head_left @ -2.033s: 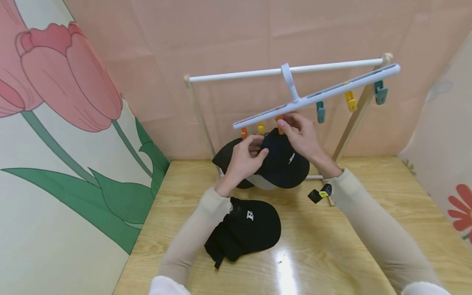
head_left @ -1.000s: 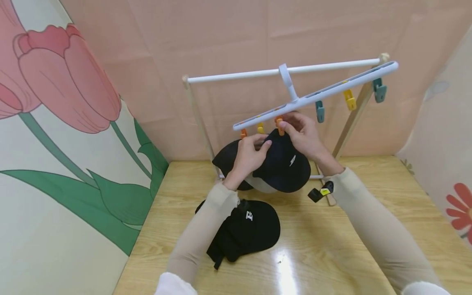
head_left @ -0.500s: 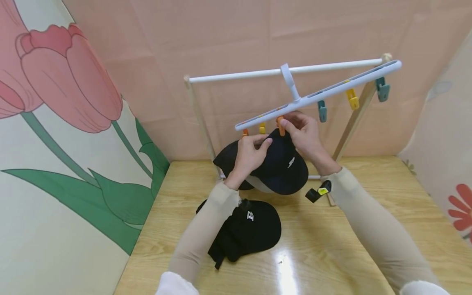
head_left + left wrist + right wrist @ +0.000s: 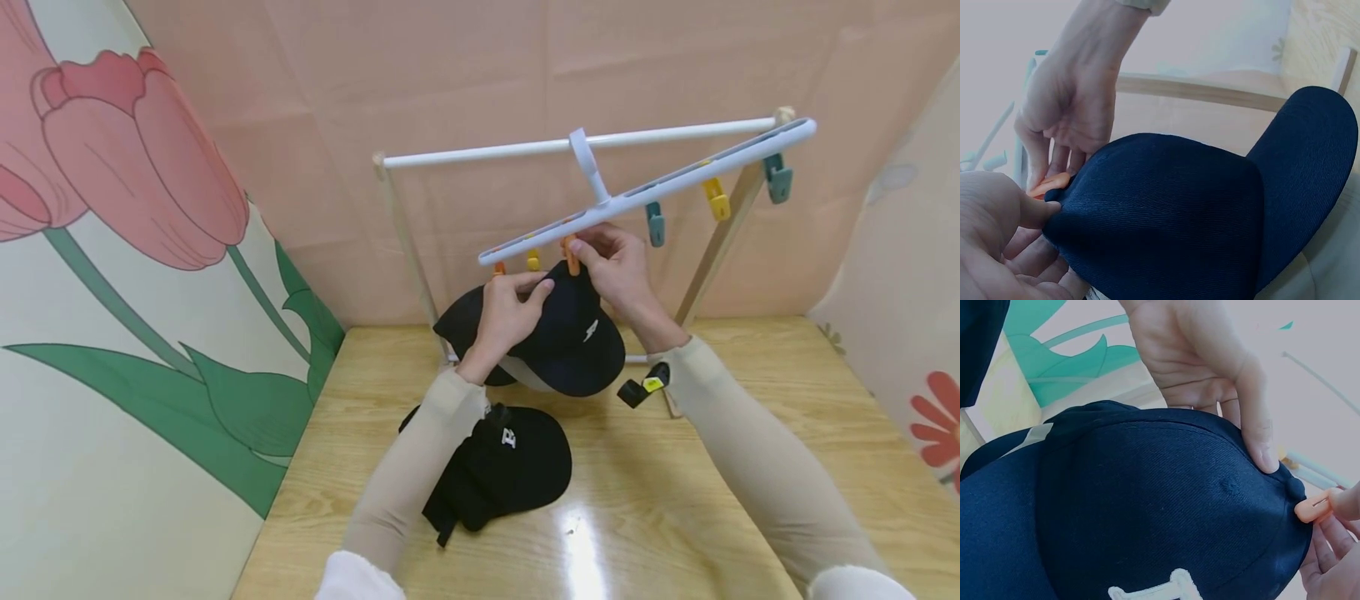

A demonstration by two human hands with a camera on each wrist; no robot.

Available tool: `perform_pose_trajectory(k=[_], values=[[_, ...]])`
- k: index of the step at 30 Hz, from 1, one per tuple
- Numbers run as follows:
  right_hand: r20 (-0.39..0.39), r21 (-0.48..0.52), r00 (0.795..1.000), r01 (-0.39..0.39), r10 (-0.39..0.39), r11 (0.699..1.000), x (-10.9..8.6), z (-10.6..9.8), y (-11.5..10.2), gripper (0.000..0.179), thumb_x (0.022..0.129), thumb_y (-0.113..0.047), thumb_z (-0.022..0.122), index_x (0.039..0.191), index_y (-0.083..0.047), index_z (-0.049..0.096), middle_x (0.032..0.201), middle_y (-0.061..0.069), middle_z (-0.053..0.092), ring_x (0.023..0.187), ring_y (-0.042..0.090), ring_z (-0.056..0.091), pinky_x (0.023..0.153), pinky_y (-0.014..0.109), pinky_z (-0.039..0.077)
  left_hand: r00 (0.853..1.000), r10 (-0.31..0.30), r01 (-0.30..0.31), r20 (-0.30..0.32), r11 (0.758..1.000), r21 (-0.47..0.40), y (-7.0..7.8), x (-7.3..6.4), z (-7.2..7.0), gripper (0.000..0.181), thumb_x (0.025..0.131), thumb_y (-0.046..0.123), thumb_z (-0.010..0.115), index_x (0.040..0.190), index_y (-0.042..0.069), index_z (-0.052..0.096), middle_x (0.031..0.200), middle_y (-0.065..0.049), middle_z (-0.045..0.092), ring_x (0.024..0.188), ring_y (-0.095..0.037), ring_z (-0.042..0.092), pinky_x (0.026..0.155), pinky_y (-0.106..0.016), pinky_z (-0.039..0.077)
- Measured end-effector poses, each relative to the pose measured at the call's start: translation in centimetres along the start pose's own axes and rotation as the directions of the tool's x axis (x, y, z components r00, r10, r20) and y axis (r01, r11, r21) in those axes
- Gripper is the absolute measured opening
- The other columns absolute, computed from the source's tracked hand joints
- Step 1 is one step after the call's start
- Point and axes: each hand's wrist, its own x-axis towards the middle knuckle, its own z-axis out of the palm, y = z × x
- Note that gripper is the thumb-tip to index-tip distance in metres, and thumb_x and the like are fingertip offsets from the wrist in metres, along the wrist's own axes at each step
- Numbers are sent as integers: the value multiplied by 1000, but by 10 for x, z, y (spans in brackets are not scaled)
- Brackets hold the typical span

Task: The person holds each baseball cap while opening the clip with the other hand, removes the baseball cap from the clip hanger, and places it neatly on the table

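In the head view a navy cap point(image 4: 573, 342) with a small white mark hangs crown-up below a pale blue clip hanger point(image 4: 652, 190). My left hand point(image 4: 508, 317) pinches the cap's crown between thumb and fingers. At the crown's tip, my right hand point(image 4: 618, 271) pinches an orange clip point(image 4: 573, 257). The left wrist view shows this clip point(image 4: 1052, 184) against the crown's tip; whether its mouth bites the cloth is hard to tell. Behind my left hand hangs another dark cap point(image 4: 459, 321), under a second orange clip point(image 4: 498, 268).
The hanger hooks over a white rod point(image 4: 480, 153) on a wooden stand. Yellow point(image 4: 716, 200) and teal clips point(image 4: 656, 225) hang along its right half. A black cap point(image 4: 528, 467) with a white letter lies on the wooden table point(image 4: 675, 500), partly under my left forearm.
Over two seconds my left hand has moved slightly right and its fingers have come together on the crown. The navy cap has tilted a little; my right hand stays at the orange clip.
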Motion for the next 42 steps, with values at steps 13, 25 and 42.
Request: perform_pose_trajectory(k=[13,25,42], values=[[-4,34,1000,-7,7,999,0,0,1,25,103,-9,71,127,-4,77,102,-4,81,92,8,72,83,20,57,1000,6,-6,13,1000,4,1,-1,-1,23,104,16,71,121,4,81,111,-12,82,100,-20,81,86,-27,63],[5,26,1000,-4,4,1000,0,-2,3,25,103,-10,71,127,-4,77,106,1,82,95,8,72,87,20,57,1000,0,0,17,1000,18,0,-4,0,24,104,17,72,122,5,81,111,-10,82,100,-20,80,86,-27,63],[12,-3,1000,-10,10,1000,0,-3,2,25,104,-10,70,127,-3,76,109,4,81,96,9,71,89,19,56,1000,-19,19,8,1000,20,1,-5,1,23,103,17,72,121,6,82,111,-9,82,101,-18,80,87,-27,63]])
